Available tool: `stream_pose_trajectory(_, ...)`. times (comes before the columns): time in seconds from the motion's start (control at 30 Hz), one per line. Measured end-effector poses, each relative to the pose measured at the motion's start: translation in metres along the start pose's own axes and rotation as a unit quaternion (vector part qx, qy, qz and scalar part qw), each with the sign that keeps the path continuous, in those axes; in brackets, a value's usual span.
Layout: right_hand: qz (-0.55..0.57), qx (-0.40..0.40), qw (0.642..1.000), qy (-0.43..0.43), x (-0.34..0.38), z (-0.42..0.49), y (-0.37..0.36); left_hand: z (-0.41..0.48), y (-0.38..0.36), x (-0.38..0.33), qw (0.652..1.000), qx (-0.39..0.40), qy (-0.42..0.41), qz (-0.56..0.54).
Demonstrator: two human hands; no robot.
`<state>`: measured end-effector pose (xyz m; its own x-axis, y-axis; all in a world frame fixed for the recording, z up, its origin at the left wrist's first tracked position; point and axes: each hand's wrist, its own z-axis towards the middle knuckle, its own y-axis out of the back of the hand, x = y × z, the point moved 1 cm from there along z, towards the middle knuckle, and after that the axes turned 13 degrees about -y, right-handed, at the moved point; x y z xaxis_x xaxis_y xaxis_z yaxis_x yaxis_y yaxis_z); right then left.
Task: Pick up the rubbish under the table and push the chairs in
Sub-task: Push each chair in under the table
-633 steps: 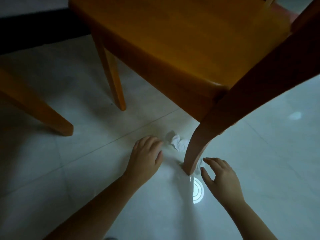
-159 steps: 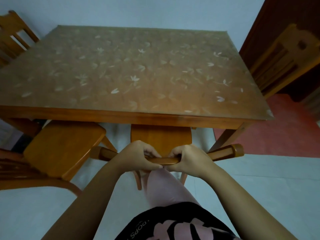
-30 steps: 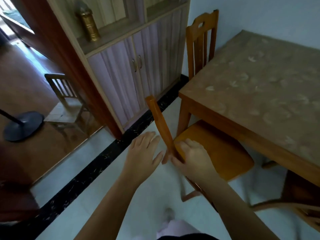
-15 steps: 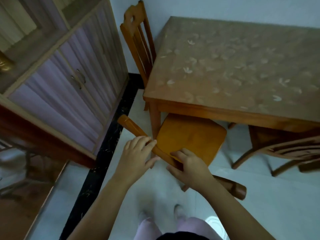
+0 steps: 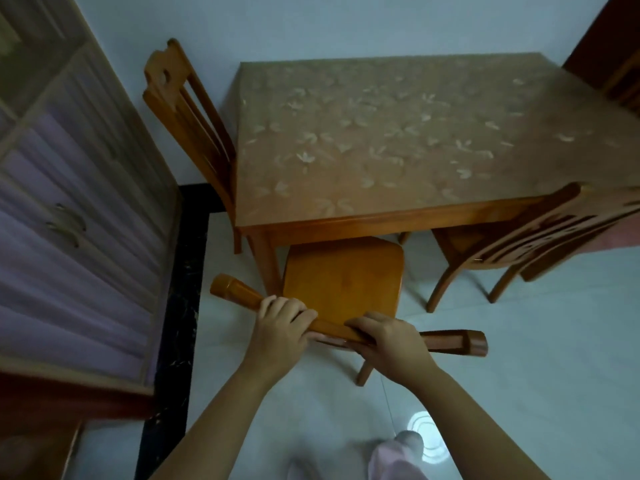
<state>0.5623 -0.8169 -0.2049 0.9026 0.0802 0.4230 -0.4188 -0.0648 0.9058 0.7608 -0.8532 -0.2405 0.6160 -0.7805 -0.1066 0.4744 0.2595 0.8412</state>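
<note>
— Grip: what is being held?
— Top rail point(image 5: 330, 328) of the wooden chair point(image 5: 343, 275) is being clasped by left hand point(image 5: 277, 329) and right hand point(image 5: 389, 344), fingers curled over it.
— Table point(image 5: 398, 220)?
— Lying straight ahead of the grip; the rail is running crosswise, left end angled forward.

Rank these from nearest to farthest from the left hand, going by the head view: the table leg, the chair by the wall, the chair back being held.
1. Chair back: gripped by the left hand, right in front of the person.
2. Table leg: just beyond the hand, at the near left corner.
3. Chair by the wall: far back on the left.
</note>
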Motion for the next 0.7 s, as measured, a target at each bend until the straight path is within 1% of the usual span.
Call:
stream_pose_trajectory(0.17,-0.008,-0.004,1.000,-0.001,-0.024,0.001,0.014,0.018,-0.013,-0.014,1.000,0.005,-0.009,0.005)
stream_pose_trajectory(0.3,-0.025,-0.012,1.000,0.003,-0.052,0.010,0.031,0.045,-0.025,-0.031,1.000,0.009,0.015,-0.001)
stream_pose_trajectory(0.5,-0.044,-0.022,0.998,0.041,-0.095,0.035,0.055,0.088,-0.045,-0.045,0.999,0.003,0.045,0.018)
stream_pose_trajectory(0.7,-0.048,0.012,0.997,0.066,-0.138,0.067,0.073,0.128,-0.075,-0.049,0.996,0.034,0.082,0.014)
